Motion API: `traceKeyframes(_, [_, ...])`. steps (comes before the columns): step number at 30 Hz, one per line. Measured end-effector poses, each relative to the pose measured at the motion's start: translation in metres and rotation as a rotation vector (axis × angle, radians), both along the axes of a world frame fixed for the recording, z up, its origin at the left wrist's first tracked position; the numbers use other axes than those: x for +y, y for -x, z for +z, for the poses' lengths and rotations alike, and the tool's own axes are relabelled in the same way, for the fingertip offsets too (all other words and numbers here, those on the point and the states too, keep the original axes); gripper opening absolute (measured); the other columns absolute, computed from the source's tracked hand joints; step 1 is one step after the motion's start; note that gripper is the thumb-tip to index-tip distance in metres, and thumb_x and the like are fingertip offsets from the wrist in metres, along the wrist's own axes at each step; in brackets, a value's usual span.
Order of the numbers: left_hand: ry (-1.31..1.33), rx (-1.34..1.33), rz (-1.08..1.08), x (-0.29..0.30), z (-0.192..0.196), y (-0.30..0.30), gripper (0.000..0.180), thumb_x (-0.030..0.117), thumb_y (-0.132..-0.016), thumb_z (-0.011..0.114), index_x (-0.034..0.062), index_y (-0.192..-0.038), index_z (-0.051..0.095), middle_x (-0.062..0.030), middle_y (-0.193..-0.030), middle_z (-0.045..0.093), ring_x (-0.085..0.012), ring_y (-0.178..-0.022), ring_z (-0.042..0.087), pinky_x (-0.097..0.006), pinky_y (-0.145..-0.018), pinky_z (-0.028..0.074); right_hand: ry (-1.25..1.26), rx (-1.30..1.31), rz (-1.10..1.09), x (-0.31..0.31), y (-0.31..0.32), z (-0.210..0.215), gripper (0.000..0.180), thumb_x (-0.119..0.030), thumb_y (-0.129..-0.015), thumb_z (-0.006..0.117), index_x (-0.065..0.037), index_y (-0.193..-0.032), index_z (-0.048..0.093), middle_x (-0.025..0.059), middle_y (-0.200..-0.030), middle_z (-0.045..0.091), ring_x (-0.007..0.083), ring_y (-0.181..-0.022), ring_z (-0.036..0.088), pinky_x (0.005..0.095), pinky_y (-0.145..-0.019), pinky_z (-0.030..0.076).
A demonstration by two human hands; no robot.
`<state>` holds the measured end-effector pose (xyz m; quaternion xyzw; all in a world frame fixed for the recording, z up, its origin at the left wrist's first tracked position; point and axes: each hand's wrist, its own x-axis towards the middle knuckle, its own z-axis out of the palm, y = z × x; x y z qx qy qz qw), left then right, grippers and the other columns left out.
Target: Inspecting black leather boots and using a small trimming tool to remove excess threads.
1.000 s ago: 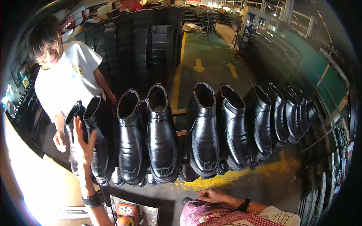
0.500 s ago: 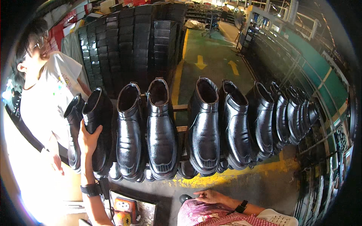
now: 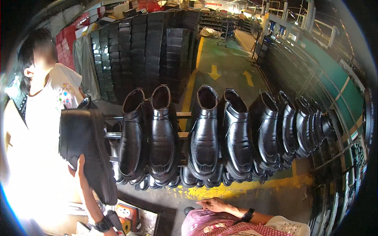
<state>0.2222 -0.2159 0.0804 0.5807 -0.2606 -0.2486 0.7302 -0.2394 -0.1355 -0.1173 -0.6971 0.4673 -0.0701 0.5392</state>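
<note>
At the left, my left hand [image 3: 82, 173] is closed around a black leather boot [image 3: 84, 137], which hangs tilted off the rack's left end. The dark top of what looks like a second boot [image 3: 84, 103] shows behind it; I cannot tell whether my hand holds that one too. Right of it, black boots stand upright side by side in a row, the closest being a boot with a side zip [image 3: 132, 137] and its neighbour [image 3: 161, 137]. Low in front of my checked pink garment [image 3: 202, 222], my right hand [image 3: 214, 204] rests with its fingers loosely stretched, holding nothing that I can see.
A metal rack [image 3: 114, 135] bears the boots, with a lower row of shoes beneath. A person in a white shirt [image 3: 51, 90] stands close at the left, in glare. Stacked dark boxes [image 3: 138, 51] rise behind. An orange power socket [image 3: 126, 212] sits below my left hand.
My left hand has drawn the boot off the rack's left end, toward me and to the left, turning it. My right hand stays low. The view has shifted slightly.
</note>
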Motion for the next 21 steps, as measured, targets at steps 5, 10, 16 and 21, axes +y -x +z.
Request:
traceKeyframes(5, [-0.027,0.165,0.016,0.066,0.031,0.103,0.057,0.029,-0.076,0.067,0.0019,-0.12,0.041,-0.0165,-0.106,0.054,-0.0249,-0.09,0.058,-0.036,-0.072,0.051,0.136,-0.06,0.051,0.002,0.017,-0.005,0.035,-0.033,-0.089,0.043,-0.022,-0.121,0.052,0.0038,-0.077,0.065,0.0205,-0.071,0.063,0.0301,-0.065,0.048])
traceKeyframes(10, [0.054,0.476,-0.325,0.132,-0.015,0.138,0.046,0.031,-0.089,0.049,-0.0016,-0.121,0.046,-0.0119,-0.115,0.053,-0.0225,-0.101,0.055,-0.034,-0.088,0.043,-0.015,-0.164,0.05,0.008,0.016,0.009,0.03,-0.031,-0.089,0.051,-0.014,-0.112,0.06,0.0035,-0.08,0.066,0.0099,-0.069,0.061,0.027,-0.062,0.047])
traceKeyframes(16, [-0.062,0.037,0.159,0.164,-0.057,0.203,0.051,0.012,-0.069,0.069,-0.0042,-0.113,0.049,-0.0124,-0.097,0.058,-0.0198,-0.085,0.055,-0.03,-0.079,0.044,-0.101,-0.329,0.016,0.014,0.012,0.07,0.036,-0.011,-0.085,0.058,-0.007,-0.12,0.053,-0.0002,-0.094,0.063,-0.0003,-0.06,0.046,0.0155,-0.052,0.037])
traceKeyframes(21, [-0.033,0.255,0.135,0.184,-0.059,0.238,0.04,0.009,-0.071,0.071,0.0006,-0.105,0.052,-0.007,-0.094,0.059,-0.0143,-0.082,0.056,-0.028,-0.075,0.045,-0.207,-0.58,0.059,0.022,-0.006,0.079,0.047,-0.008,-0.082,0.061,-0.005,-0.126,0.045,0.002,-0.103,0.062,-0.0023,-0.052,0.035,0.0134,-0.048,0.033])
